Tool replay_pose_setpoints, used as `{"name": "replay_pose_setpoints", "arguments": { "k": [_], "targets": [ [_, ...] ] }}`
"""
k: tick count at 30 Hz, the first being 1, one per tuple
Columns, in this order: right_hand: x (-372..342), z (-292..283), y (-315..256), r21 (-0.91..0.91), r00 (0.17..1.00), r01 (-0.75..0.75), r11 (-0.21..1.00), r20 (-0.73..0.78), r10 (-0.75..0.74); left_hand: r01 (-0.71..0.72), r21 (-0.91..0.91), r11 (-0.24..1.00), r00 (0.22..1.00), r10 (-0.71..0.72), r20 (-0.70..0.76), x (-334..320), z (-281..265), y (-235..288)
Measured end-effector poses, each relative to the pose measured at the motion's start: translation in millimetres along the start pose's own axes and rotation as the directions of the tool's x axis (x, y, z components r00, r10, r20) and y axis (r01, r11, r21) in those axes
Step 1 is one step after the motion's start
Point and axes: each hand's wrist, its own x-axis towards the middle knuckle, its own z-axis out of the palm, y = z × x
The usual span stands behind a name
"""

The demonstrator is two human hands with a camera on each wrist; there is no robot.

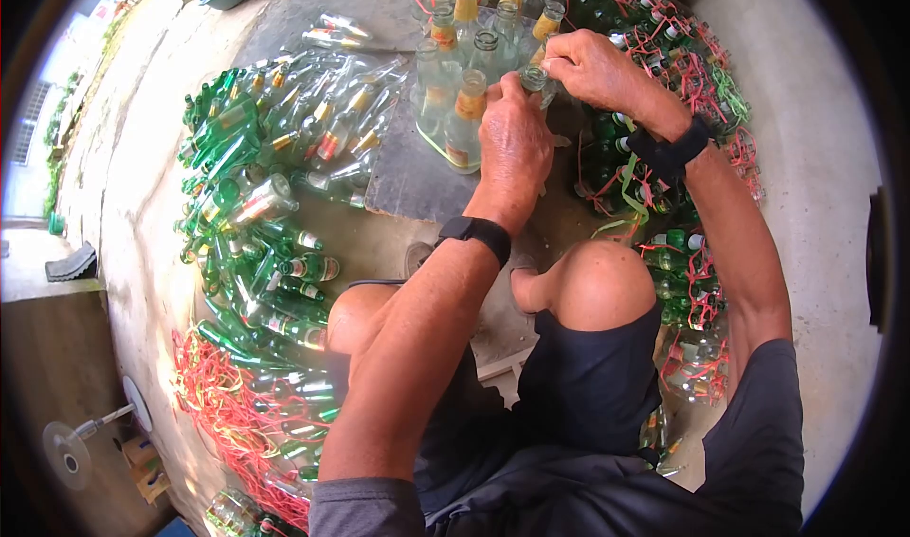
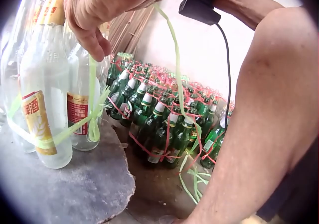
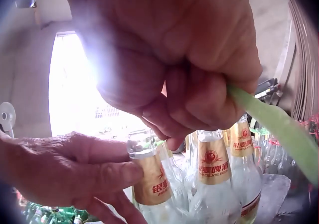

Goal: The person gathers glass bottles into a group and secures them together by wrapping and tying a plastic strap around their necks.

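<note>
Gripping a clear bottle [image 3: 153, 184] by the neck with the left hand [image 1: 517, 144], upper centre of the head view, amid clustered bottles [image 1: 486, 58] on a grey slab [image 1: 412, 172]; clutching green ribbon [image 3: 279, 124] in the curled right hand [image 1: 597, 68]. Liable to topple a bottle off the slab — perhaps from an uneven tug. Readable in red on gold neck labels [image 3: 214, 161]: 银麦啤酒 and, smaller, "IMMACULATE".

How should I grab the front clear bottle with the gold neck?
Probably by its slim neck, coming from the near side: the clear bottle stands upright, other bottles crowd behind it, and its neck is narrower than its body. Green ribbon ties it in, though.
</note>
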Motion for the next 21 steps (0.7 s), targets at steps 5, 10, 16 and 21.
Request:
{"name": "replay_pose_setpoints", "arguments": {
  "k": [5, 10, 16, 21],
  "targets": [
    [-13.4, 7.8, 1.0, 0.001, 1.0, -0.013, 1.0, -0.02, 0.013, -0.059, 0.034, 0.998, 0.998, 0.059, -0.005, 0.3, 4.5, -7.6],
    [-32.1, 20.1, -12.8, 0.021, 0.989, -0.064, 0.998, -0.13, 0.066, -0.025, 0.022, 0.999, 1.0, 0.025, 0.009, 0.6, 2.9, -5.3],
    [-46.8, 34.9, -19.0, -0.015, 0.975, -0.071, 0.997, -0.214, 0.066, -0.016, 0.043, 0.999, 0.999, 0.014, 0.037, -2.1, 0.0, -3.3],
    [-53.1, 40.6, -26.2, -0.027, 0.965, -0.073, 0.997, -0.254, 0.064, 0.036, 0.04, 0.999, 0.997, -0.038, 0.062, -2.0, -3.3, 1.1]
  ]
}}
